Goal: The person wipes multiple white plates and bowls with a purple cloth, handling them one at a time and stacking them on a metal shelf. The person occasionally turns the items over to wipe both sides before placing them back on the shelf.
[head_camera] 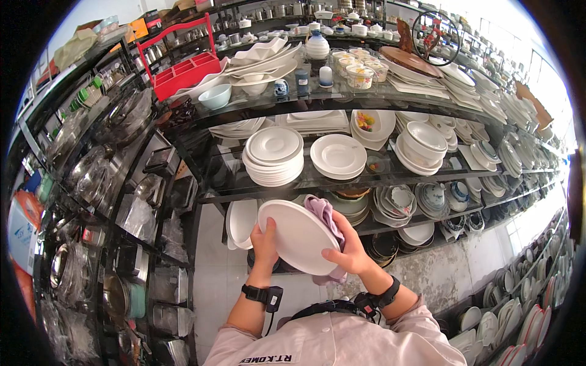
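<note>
Between both hands a white oval plate [295,235] is held tilted in front of my body. My left hand [264,242] grips its left edge, the thumb lying on the flat face. At the plate's right edge, my right hand [350,247] clasps the rim together with a mauve cloth [320,208], which passes behind the plate and shows again below it. On the shelf just beyond stand a tall stack of white round plates [274,158] and a shorter stack of white plates [339,158].
A black shelf rack [229,194] rises right before me. Its top carries a red divided caddy [185,73], a pale blue bowl [215,97] and flower-patterned cups [359,77]. Plastic-wrapped metalware [137,219] fills the left rack. Upright plates [487,320] line the lower right.
</note>
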`<state>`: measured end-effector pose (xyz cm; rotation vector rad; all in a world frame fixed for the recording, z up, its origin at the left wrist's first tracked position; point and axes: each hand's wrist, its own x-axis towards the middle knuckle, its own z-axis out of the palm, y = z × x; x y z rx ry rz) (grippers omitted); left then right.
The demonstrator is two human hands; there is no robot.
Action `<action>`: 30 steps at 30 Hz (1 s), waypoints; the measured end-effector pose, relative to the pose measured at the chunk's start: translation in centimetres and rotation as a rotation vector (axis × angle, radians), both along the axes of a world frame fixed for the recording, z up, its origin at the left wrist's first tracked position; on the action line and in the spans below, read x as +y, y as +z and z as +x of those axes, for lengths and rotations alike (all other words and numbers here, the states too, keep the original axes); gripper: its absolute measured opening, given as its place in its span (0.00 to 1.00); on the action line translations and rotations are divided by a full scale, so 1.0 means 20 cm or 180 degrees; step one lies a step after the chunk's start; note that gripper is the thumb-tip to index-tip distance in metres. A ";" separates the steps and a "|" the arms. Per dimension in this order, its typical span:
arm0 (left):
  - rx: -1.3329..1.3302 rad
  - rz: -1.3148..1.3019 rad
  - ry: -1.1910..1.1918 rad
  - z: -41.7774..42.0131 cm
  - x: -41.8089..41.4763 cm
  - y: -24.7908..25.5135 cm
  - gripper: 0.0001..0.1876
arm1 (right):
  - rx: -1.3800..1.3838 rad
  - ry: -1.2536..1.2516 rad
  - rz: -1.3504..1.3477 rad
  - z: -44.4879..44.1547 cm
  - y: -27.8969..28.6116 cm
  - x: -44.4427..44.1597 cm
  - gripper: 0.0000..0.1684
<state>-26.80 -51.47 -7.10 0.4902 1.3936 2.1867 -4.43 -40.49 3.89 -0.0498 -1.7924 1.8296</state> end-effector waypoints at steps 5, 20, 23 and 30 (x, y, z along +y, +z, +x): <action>-0.0866 0.0589 -0.0493 0.13 0.05 0.20 0.28 | 0.0492 -0.0200 0.0497 -0.03 -0.04 -0.06 0.58; -0.1394 0.0508 -0.0740 0.26 0.14 0.22 0.31 | -0.0365 0.0133 0.0135 -0.01 -0.31 -0.13 0.53; -0.1537 0.0544 -0.0732 0.28 0.14 0.25 0.30 | -0.0493 0.0050 0.0078 0.00 -0.28 -0.14 0.46; -0.0759 0.0208 -0.0086 0.25 0.08 0.34 0.27 | -0.0456 -0.1138 -0.0208 -0.02 -0.17 -0.15 0.32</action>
